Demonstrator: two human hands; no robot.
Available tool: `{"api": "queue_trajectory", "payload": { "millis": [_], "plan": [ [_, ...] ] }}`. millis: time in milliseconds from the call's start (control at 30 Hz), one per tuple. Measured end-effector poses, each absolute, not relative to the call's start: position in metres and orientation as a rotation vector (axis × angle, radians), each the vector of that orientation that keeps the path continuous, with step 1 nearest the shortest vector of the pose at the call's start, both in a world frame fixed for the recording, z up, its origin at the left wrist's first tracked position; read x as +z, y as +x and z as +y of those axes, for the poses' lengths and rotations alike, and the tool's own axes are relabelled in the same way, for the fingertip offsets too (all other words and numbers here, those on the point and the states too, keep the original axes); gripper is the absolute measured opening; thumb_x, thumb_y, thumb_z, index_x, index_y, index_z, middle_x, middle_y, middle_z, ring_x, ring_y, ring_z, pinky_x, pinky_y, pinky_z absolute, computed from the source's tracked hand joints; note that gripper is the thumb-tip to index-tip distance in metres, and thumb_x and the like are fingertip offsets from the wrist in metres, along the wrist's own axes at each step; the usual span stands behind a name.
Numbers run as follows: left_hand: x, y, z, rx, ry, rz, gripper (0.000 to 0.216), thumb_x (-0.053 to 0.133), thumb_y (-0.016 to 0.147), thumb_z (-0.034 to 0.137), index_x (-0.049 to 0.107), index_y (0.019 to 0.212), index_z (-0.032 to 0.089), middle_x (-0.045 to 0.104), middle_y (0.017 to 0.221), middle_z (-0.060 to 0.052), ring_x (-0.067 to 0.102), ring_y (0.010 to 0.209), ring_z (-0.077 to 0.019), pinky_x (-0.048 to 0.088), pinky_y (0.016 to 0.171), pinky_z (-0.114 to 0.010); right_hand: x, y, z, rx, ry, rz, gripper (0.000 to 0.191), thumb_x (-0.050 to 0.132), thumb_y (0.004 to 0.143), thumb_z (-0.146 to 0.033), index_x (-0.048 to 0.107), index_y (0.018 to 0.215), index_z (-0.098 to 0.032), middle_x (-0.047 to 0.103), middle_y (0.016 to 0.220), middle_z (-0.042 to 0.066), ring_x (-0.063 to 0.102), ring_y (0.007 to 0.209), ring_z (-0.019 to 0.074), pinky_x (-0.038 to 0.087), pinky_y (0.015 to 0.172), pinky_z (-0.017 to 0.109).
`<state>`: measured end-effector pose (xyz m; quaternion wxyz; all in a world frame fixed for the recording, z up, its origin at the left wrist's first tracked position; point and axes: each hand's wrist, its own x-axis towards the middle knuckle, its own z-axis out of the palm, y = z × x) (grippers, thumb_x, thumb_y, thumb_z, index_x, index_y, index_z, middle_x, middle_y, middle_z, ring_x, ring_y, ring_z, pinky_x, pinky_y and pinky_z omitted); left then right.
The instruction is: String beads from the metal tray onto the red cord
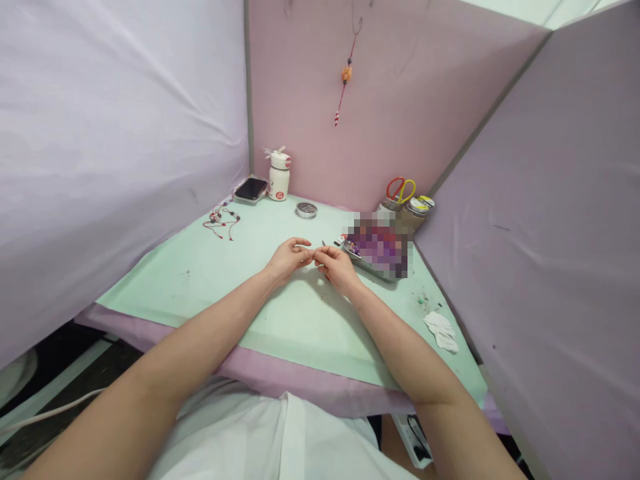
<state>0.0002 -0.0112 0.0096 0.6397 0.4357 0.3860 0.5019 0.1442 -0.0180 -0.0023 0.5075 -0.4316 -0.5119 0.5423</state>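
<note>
My left hand (pixel 289 258) and my right hand (pixel 336 265) meet fingertip to fingertip over the middle of the pale green table (pixel 200 273). Both hands are closed in a pinch on something small and thin between them; I cannot make out what it is. A metal tray (pixel 373 269), its contents blurred out, lies just right of my right hand. Small red-corded beaded strings (pixel 221 221) lie on the table at the far left.
At the back stand a white bottle (pixel 279 176), a phone (pixel 251 189) and a round tin (pixel 306 210). Red and yellow scissors (pixel 400 189) stick out of jars at back right. Crumpled tissue (pixel 441 331) lies near the right edge. A beaded ornament (pixel 345 75) hangs on the pink wall.
</note>
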Motion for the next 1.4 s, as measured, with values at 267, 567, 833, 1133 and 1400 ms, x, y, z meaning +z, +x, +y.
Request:
{"api": "queue_trajectory", "payload": {
  "millis": [267, 567, 833, 1133, 1400],
  "plan": [
    [0.005, -0.003, -0.007, 1.100, 1.009, 0.861, 0.042, 0.083, 0.058, 0.026, 0.054, 0.087, 0.016, 0.063, 0.064, 0.000, 0.061, 0.060, -0.0118, 0.046, 0.070, -0.030, 0.000, 0.145, -0.017, 1.355, -1.052, -1.244, 0.032, 0.073, 0.059, -0.044, 0.062, 0.074, -0.019, 0.053, 0.059, -0.003, 0.044, 0.055, 0.0083, 0.031, 0.050, 0.022],
    [0.004, -0.002, -0.008, 1.111, 1.156, 0.882, 0.025, 0.079, 0.059, 0.025, 0.062, 0.075, 0.016, 0.065, 0.068, -0.002, 0.060, 0.067, -0.0142, 0.045, 0.073, -0.031, -0.002, 0.146, -0.017, 1.255, -1.059, -1.269, 0.027, 0.068, 0.067, -0.044, 0.057, 0.073, -0.020, 0.051, 0.058, -0.004, 0.036, 0.047, 0.0067, 0.025, 0.044, 0.022],
    [0.005, -0.002, -0.010, 1.115, 1.352, 1.037, 0.008, 0.072, 0.064, 0.024, 0.068, 0.066, 0.017, 0.065, 0.067, -0.003, 0.053, 0.064, -0.0142, 0.038, 0.066, -0.028, -0.005, 0.148, -0.015, 1.228, -1.074, -1.258, 0.031, 0.071, 0.064, -0.047, 0.060, 0.077, -0.021, 0.050, 0.061, -0.005, 0.036, 0.046, 0.0061, 0.028, 0.045, 0.023],
    [-0.002, 0.002, -0.007, 1.140, 1.167, 0.910, 0.021, 0.074, 0.063, 0.031, 0.061, 0.071, 0.016, 0.064, 0.071, -0.002, 0.058, 0.068, -0.0127, 0.042, 0.070, -0.028, -0.006, 0.146, -0.013, 1.266, -0.998, -1.199, 0.028, 0.072, 0.064, -0.043, 0.061, 0.076, -0.021, 0.055, 0.065, -0.003, 0.044, 0.055, 0.0079, 0.032, 0.049, 0.022],
    [0.001, 0.003, -0.010, 1.086, 1.113, 0.903, 0.023, 0.076, 0.061, 0.031, 0.062, 0.071, 0.016, 0.065, 0.074, -0.004, 0.059, 0.072, -0.0140, 0.038, 0.067, -0.028, -0.004, 0.145, -0.015, 1.310, -0.968, -1.137, 0.030, 0.075, 0.061, -0.042, 0.061, 0.075, -0.020, 0.056, 0.068, -0.003, 0.044, 0.055, 0.0073, 0.028, 0.045, 0.021]
  ]
}}
